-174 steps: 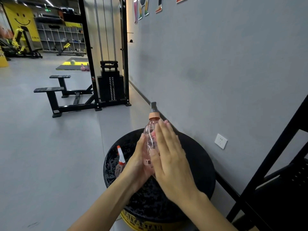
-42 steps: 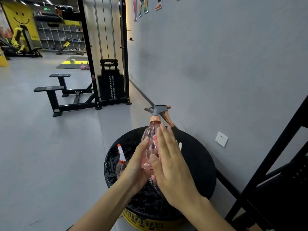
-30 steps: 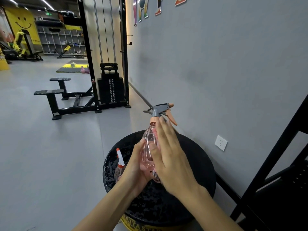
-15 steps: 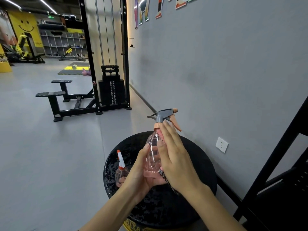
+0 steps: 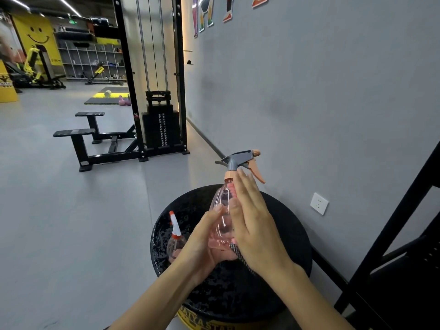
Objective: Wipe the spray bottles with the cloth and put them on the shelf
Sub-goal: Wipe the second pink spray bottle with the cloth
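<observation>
My left hand (image 5: 204, 244) grips the clear pink plastic spray bottle (image 5: 220, 217) upright above the round black counter (image 5: 285, 234). My right hand (image 5: 254, 225), fingers straight, presses a black-and-white woven cloth (image 5: 237, 252) against its side.

Round black speckled drum top (image 5: 285, 225), bare at right and back, clear pink spray bottle (image 5: 221, 210) held over its middle, small clear bottle with white-and-orange nozzle (image 5: 175, 244) upright at its left edge, grey wall (image 5: 309, 103) and black metal shelf frame (image 5: 385, 232) close on the right, open grey floor (image 5: 71, 222) leftward.
</observation>
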